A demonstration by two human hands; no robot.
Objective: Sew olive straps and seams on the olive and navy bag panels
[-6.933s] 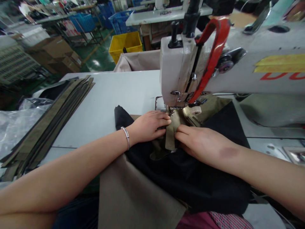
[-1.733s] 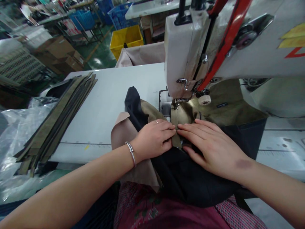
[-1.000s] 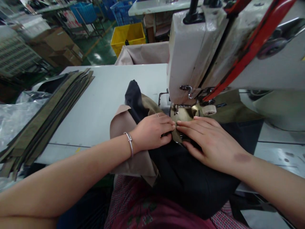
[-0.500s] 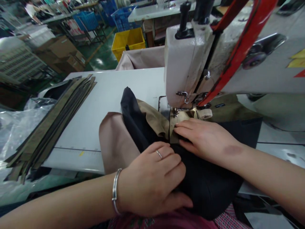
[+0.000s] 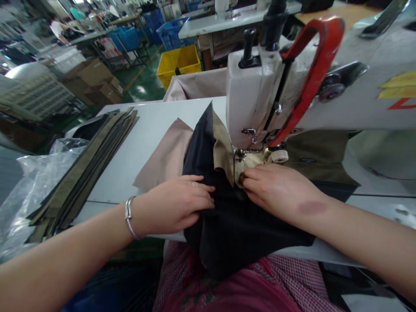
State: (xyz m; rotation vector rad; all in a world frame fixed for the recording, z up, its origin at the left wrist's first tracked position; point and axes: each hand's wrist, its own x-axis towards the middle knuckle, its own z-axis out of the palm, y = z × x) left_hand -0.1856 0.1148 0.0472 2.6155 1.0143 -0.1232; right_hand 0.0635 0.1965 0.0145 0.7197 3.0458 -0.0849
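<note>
Seen from the head view, two hands rest on one bunched black cloth, which lies under both palms and hangs off the table edge just below them. The left hand, wearing one bracelet and one ring, is open, its fingers laid out over the cloth. The right hand bends its fingertips against an olive flap of that cloth; whether it pinches it, I cannot tell. Just beyond those fingertips are one presser foot and one white roller, both on a single sewing machine with one red lever. One olive panel, bearing one small dark label, spreads beyond the right hand, and one beige piece lies just past the left. Farther left of the left hand, a stack of strips, too overlapped to count, sits beside clear plastic. The surface is a pale, smooth table. Well past both hands, the workshop has a green floor, one yellow bin, at least two blue baskets and at least two cardboard boxes.
</note>
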